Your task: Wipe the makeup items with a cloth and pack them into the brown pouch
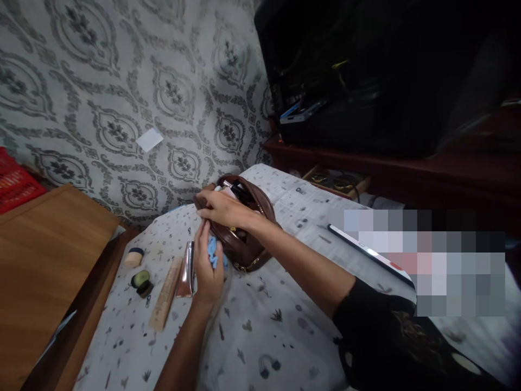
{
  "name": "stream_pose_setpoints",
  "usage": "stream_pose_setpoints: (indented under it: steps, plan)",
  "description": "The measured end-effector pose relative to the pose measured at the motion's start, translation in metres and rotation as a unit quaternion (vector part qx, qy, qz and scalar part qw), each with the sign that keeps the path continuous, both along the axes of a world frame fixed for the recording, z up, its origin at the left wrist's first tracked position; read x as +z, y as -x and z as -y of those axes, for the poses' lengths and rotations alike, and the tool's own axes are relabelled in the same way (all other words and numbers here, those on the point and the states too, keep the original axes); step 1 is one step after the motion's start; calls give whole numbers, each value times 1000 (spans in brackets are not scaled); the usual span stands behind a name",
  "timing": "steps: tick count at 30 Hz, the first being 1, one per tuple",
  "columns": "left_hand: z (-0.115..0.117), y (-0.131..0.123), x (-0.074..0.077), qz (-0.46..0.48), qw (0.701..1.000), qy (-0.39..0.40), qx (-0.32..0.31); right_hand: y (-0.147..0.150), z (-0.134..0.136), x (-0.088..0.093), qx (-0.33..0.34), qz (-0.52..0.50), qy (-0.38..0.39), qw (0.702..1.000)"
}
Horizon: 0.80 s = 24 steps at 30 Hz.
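Observation:
A brown leather-like bag [240,252] with a gold zip lies unzipped on the patterned sheet, several small items showing inside. My right hand [222,207] reaches across it, fingers curled over its left rim. In my left hand [208,271], a crumpled light-blue cloth [212,251] is held between thumb and palm, with the fingertips near the bag's side. Left of that hand lie a shiny copper-coloured tube [186,271] and a beige tube [166,296]. Farther left are a small green-and-black container [141,282] and a beige jar with a dark lid [134,257].
A tablet-like device [366,250], partly blurred out, lies at the right. Behind stands a large dark screen [366,70] on a reddish-brown stand [325,152]. Wooden furniture [52,260] borders the left side, with a red basket [18,182]. Patterned wallpaper [175,92] rises behind.

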<state>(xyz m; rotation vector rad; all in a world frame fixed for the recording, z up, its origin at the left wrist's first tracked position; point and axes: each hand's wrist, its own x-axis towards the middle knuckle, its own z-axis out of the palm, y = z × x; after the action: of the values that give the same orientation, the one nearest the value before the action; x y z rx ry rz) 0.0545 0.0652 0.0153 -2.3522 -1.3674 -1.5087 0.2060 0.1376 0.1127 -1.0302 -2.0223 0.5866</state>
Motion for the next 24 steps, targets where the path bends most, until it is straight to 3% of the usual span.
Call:
stream_pose_setpoints:
  steps: [6,13,19,24]
  plan:
    - [-5,2,-2,-12,999,29,-17,-12,3,5,-6,-24,5,1000]
    - [-5,4,-1,-23,999,26,-17,-33,12,23,-78,-70,-70,992]
    - [-3,10,9,29,999,25,3,-63,17,41,-123,-274,-156,941]
    - [-5,20,19,61,998,-9,32,-85,41,58,-124,-384,-193,894]
